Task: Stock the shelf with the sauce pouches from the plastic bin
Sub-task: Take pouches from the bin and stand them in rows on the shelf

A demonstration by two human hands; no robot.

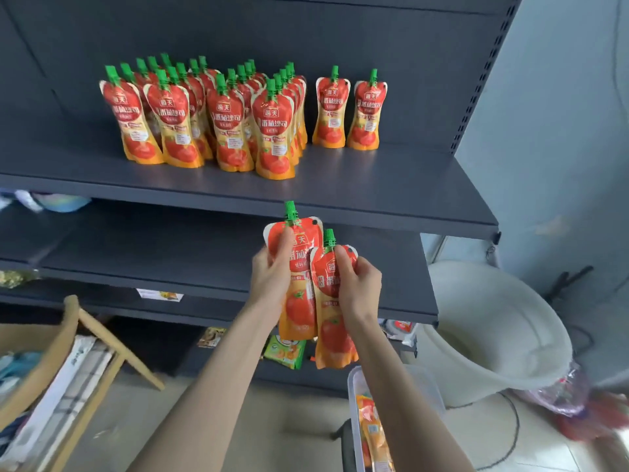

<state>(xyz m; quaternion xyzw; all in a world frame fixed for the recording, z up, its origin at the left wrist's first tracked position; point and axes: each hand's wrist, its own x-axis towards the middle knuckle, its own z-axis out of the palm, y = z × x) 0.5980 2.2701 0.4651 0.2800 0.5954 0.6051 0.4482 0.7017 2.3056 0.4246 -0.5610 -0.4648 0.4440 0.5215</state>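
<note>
Below the shelf edge [340, 212], the left hand [272, 275] grasps 1 sauce pouch [301, 303] upright. Beside it, the right hand [359, 289] grasps a lower pouch [335, 338], overlapping it.

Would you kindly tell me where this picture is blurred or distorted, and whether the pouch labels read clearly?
Head view: the wide lens slants the shelf edge and leans its upright; the shelved pouches are sharp with legible labels; the bin and the bag at the lower right are smeared; light is soft and even, without glare.
</note>
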